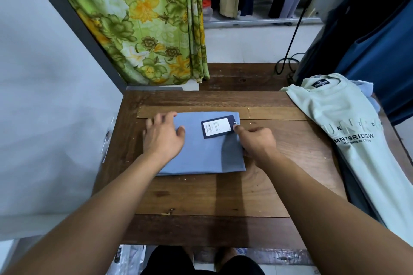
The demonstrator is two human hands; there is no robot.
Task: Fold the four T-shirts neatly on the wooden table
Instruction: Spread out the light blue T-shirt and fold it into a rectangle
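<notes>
The blue shirt [205, 154] lay folded on the desk [201, 196] between both hands, left hand [163, 138] flat and open on one edge, right hand [257, 140] pinching the other by the tag [218, 127]; pressing evenly would likely keep it neat.

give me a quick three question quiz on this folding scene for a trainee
1. True or false: the blue T-shirt lies folded on the wooden table.
2. What lies on top of the blue T-shirt? A) a hang tag B) a pair of scissors C) a clothes hanger
3. Short answer: which hand lies flat, fingers straight, on the blue T-shirt?

Key
1. True
2. A
3. The left hand
</notes>
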